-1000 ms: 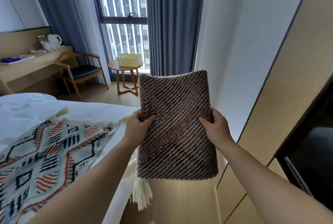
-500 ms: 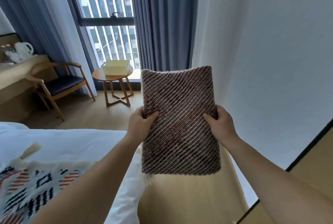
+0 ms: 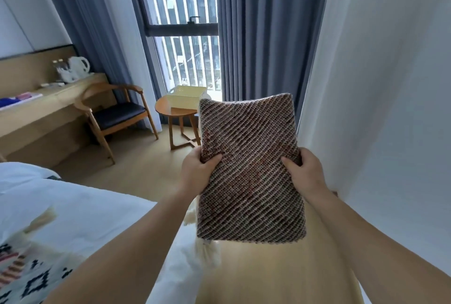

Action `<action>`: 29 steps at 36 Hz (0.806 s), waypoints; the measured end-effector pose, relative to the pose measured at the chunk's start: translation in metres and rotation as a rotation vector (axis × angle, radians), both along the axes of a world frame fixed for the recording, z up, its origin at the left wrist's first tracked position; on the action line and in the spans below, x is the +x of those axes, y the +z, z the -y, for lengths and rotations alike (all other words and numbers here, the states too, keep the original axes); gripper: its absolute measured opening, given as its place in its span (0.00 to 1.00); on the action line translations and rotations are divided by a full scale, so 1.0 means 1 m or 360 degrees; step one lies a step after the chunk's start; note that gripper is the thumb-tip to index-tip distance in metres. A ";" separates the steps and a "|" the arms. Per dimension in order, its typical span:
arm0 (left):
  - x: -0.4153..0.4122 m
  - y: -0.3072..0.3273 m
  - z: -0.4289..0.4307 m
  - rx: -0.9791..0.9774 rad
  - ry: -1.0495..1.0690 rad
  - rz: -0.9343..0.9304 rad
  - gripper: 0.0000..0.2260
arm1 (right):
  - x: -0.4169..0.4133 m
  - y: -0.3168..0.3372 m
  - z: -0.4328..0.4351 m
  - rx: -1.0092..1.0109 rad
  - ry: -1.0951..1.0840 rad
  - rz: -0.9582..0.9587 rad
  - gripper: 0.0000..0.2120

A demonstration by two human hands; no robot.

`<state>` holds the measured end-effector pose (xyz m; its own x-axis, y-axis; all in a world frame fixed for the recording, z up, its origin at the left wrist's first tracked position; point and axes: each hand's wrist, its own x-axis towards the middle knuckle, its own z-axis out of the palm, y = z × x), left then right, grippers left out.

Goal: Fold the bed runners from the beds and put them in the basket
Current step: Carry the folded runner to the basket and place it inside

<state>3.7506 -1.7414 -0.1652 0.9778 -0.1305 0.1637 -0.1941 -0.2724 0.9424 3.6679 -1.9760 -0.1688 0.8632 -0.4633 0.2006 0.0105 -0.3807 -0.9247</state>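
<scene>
**Q:** Head view: what has changed?
**A:** The far window corner has drawn closer. The basket [image 3: 186, 97] on the round table [image 3: 175, 115] looms larger, so the carry appears under way.
**Q:** And the runner?
**A:** The brown diagonal-weave bed runner [image 3: 249, 181] is folded into a thick rectangle with pale fringe hanging beneath. It is held mid-air, right of the bed [image 3: 85, 206]. The left hand [image 3: 197, 174] and right hand [image 3: 305, 171] grip its side edges.

I see open floor [image 3: 136, 176] running between the bed [image 3: 85, 211] and the wall [image 3: 390, 132] toward the basket [image 3: 185, 98]; 1 chair [image 3: 117, 113] stands left of that path.
</scene>
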 end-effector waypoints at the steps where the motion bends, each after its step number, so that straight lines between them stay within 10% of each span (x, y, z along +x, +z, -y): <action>1: 0.015 0.002 0.009 0.0028 0.0036 -0.0002 0.14 | 0.017 0.000 0.011 0.0009 0.0027 -0.0001 0.12; 29: 0.399 -0.030 0.126 -0.0139 0.0130 -0.0123 0.10 | 0.437 -0.021 0.132 -0.0028 0.0168 -0.0099 0.12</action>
